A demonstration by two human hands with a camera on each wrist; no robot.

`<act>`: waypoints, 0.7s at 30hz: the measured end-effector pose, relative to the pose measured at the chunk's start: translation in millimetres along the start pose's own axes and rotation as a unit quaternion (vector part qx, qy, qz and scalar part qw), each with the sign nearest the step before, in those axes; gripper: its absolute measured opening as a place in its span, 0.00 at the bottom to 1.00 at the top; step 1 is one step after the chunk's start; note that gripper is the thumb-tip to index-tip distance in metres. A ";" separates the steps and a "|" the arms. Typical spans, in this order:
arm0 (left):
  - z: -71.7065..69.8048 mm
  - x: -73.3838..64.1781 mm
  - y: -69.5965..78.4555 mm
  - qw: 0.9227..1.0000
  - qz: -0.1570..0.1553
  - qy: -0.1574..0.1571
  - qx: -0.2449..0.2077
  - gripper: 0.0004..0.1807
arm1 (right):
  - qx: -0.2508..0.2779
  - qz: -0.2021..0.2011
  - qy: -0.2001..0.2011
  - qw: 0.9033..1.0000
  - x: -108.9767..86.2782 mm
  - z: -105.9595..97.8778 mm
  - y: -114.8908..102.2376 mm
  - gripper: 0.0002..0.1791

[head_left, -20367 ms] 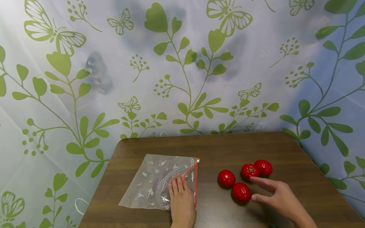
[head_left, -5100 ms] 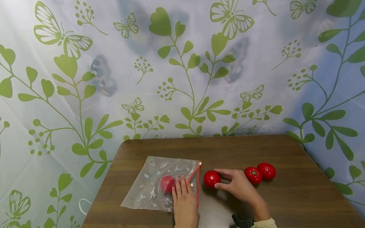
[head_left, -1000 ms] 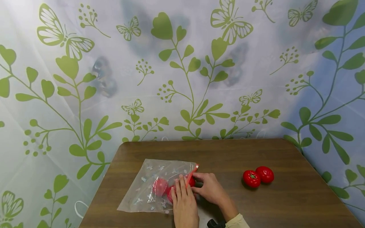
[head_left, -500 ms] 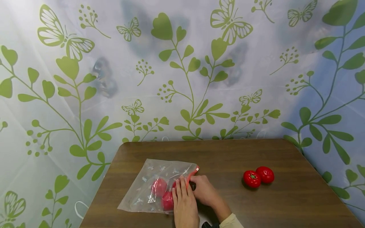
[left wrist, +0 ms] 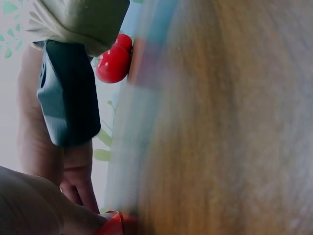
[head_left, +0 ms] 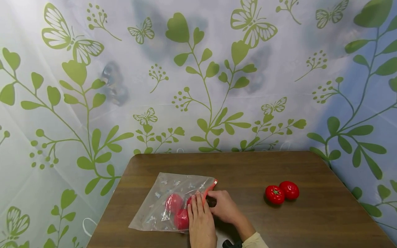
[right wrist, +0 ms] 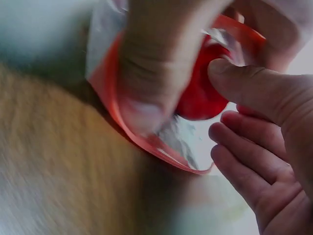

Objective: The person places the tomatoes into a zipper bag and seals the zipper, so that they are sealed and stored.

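A clear zip bag (head_left: 155, 217) with printed figures and an orange-red zip edge lies on the table, its mouth to the right. Two tomatoes (head_left: 173, 203) show through the plastic. A third tomato (right wrist: 198, 100) sits just inside the mouth, half covered by the left fingers in the head view. My left hand (head_left: 201, 218) lies on the bag with straight fingers, and its thumb (right wrist: 144, 107) presses the lower lip, spreading the mouth. At the mouth, my right hand (head_left: 226, 206) has its thumb tip against the third tomato, other fingers extended below it.
Two more tomatoes (head_left: 274, 195) lie side by side toward the right of the brown wooden table (head_left: 248, 168). A patterned curtain (head_left: 198, 86) hangs behind it. My right wrist carries a black band (left wrist: 71, 98) below a beige sleeve (left wrist: 83, 19).
My right hand has moved the third tomato leftward through the mouth into the bag. The second tomato has shifted down beside the first. My left hand stays in place.
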State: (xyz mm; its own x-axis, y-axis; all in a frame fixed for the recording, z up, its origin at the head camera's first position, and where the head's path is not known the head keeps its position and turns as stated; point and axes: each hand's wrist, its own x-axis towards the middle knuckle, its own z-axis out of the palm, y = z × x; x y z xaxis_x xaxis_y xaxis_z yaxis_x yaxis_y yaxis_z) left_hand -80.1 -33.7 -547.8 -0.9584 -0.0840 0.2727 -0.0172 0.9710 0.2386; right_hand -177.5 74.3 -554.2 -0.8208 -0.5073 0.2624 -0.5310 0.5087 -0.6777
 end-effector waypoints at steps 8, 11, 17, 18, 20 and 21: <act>-0.7 0.8 2.1 1.000 -0.007 0.002 0.004 0.35 | 0.052 0.033 -0.033 0.998 -11.1 -24.9 9.4 0.27; 0.7 0.6 1.6 1.000 0.001 0.014 0.014 0.36 | 0.071 0.047 -0.041 0.995 -16.7 -33.9 13.6 0.30; 0.3 0.4 1.8 1.000 0.009 0.022 0.019 0.43 | 0.083 0.054 -0.046 0.994 -30.4 -53.5 21.1 0.32; -0.4 0.3 2.2 1.000 0.008 0.020 0.020 0.43 | 0.082 0.055 -0.047 0.994 -32.9 -57.6 22.1 0.32; -0.4 0.4 2.6 1.000 0.008 0.017 0.021 0.44 | 0.086 0.057 -0.052 0.993 -38.2 -66.4 23.4 0.32; -0.3 0.6 2.8 1.000 0.007 0.015 0.019 0.46 | 0.090 0.059 -0.055 0.993 -41.0 -71.1 23.8 0.32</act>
State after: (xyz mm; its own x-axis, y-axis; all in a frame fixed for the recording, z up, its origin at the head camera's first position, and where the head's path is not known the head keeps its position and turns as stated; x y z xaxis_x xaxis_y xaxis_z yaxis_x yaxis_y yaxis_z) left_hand -80.6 -31.1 -546.7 -0.9498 -0.0763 0.3035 -0.0153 0.9800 0.1985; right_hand -171.5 156.6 -532.2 -0.8416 -0.5300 0.1041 -0.3786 0.4414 -0.8136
